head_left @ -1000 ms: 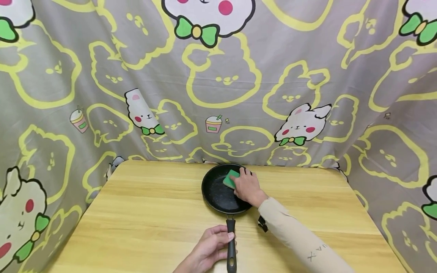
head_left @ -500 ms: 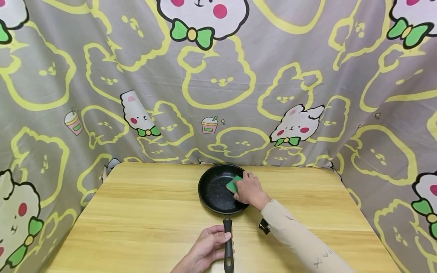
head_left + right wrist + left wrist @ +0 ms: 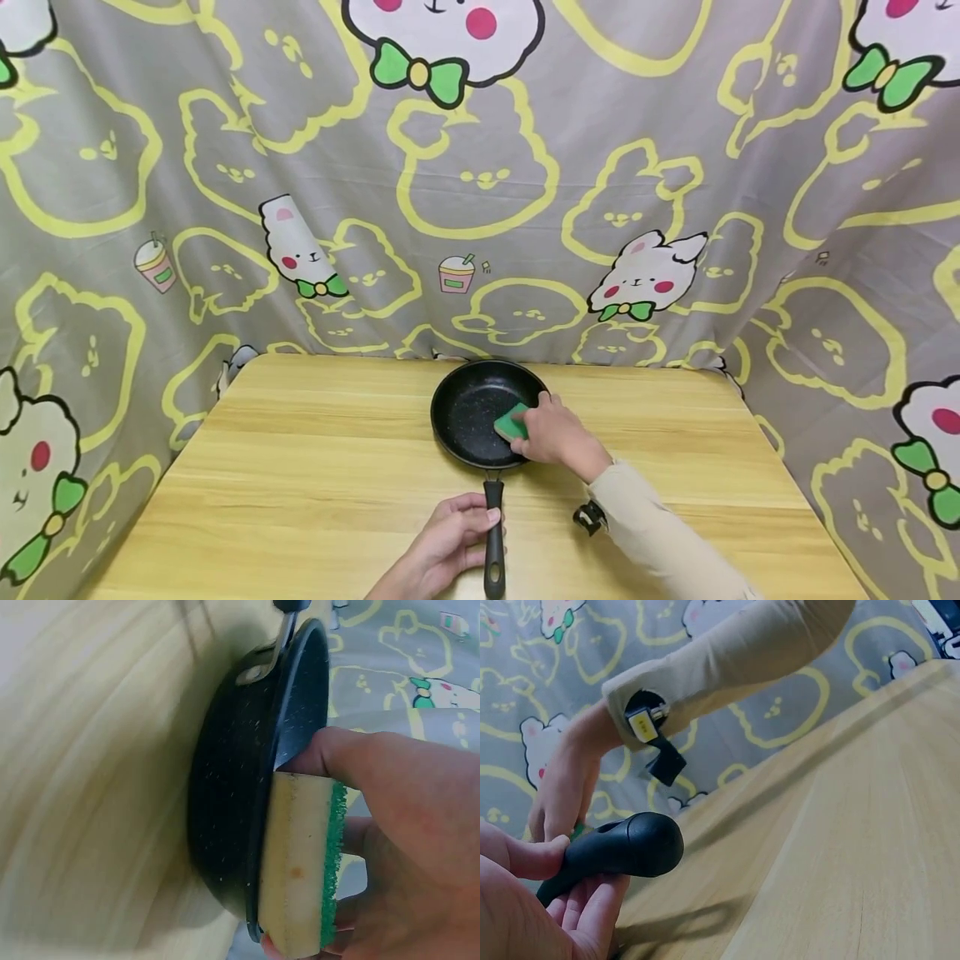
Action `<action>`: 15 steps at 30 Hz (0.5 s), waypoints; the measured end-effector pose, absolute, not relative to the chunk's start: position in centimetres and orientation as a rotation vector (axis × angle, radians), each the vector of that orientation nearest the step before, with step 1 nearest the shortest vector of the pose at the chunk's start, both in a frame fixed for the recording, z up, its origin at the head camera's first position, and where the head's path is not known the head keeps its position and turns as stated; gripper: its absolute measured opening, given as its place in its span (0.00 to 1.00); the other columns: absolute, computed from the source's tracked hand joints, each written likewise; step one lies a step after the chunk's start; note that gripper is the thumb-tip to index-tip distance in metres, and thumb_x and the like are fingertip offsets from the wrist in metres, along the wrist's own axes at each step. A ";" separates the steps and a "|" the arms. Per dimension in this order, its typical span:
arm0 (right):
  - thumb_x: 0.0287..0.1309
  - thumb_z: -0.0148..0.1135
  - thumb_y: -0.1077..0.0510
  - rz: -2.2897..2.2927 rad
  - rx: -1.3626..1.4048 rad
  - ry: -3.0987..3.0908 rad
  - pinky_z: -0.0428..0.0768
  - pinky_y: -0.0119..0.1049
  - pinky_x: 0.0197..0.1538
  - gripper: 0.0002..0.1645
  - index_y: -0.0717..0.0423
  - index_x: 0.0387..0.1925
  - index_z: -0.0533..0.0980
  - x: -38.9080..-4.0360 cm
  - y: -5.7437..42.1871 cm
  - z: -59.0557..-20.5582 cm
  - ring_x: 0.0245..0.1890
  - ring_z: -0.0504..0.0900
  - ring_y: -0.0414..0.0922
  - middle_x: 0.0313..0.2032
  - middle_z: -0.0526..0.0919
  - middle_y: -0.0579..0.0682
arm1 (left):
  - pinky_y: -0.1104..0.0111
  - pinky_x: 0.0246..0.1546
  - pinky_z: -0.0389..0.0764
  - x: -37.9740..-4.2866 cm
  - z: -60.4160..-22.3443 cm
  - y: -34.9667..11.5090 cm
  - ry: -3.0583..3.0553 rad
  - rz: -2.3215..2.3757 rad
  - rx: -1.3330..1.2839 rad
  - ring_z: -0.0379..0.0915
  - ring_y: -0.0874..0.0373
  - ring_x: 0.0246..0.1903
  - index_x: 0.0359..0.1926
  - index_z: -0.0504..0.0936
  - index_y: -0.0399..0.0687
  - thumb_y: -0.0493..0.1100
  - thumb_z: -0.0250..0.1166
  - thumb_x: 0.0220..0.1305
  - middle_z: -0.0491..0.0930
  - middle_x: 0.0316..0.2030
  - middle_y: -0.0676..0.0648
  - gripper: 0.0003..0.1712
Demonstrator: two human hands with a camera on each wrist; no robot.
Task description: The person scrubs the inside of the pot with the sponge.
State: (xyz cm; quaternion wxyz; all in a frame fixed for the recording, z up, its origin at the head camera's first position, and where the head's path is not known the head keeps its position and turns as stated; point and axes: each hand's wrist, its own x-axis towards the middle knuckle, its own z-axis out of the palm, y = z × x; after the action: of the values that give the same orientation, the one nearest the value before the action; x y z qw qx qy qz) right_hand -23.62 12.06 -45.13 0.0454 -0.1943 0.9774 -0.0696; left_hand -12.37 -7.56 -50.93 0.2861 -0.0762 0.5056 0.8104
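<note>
A black speckled frying pan (image 3: 465, 417) sits on the wooden table, its handle (image 3: 493, 533) pointing toward me. My left hand (image 3: 452, 537) grips that handle from the left, thumb on top and fingers beneath, as the left wrist view also shows around the handle end (image 3: 649, 844). My right hand (image 3: 555, 433) holds a sponge (image 3: 512, 423) inside the pan, on its right side. In the right wrist view the sponge (image 3: 296, 862) shows a pale yellow body with a green scouring layer facing my palm (image 3: 427, 847). Its yellow side faces the pan.
The wooden table (image 3: 300, 467) spreads out on both sides of the pan. A grey curtain (image 3: 360, 167) with cartoon animals hangs around the back and sides. A black camera mount (image 3: 589, 517) is strapped at my right wrist, under the beige sleeve (image 3: 667, 533).
My right hand has moved the sponge from the pan's upper right down toward its lower right, nearer me. The left hand keeps its grip on the handle. The whole view has shifted slightly.
</note>
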 end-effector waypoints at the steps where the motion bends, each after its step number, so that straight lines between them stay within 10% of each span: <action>1: 0.59 0.69 0.47 -0.238 -0.596 2.979 0.80 0.52 0.47 0.26 0.51 0.58 0.83 -23.3 12.1 -45.1 0.47 0.73 0.58 0.50 0.76 0.67 | 0.63 0.36 0.83 -12.4 -50.9 -7.6 1.351 2.165 -0.202 0.82 0.58 0.33 0.48 0.80 0.38 0.36 0.65 0.68 0.84 0.34 0.47 0.09; 15: 0.59 0.67 0.52 -0.555 -0.589 3.037 0.71 0.43 0.38 0.29 0.51 0.62 0.80 -20.0 13.3 -45.2 0.41 0.68 0.51 0.44 0.72 0.59 | 0.63 0.37 0.83 -12.3 -51.0 -7.6 1.343 2.150 -0.212 0.82 0.58 0.34 0.50 0.80 0.38 0.37 0.66 0.69 0.83 0.34 0.48 0.11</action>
State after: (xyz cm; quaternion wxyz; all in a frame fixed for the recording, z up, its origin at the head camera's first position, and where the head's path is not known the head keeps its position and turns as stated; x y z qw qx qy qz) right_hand -19.96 13.32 -45.25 -0.0007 -0.1875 0.9663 -0.1766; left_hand -12.33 -7.62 -50.96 0.2946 -0.0795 0.5045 0.8077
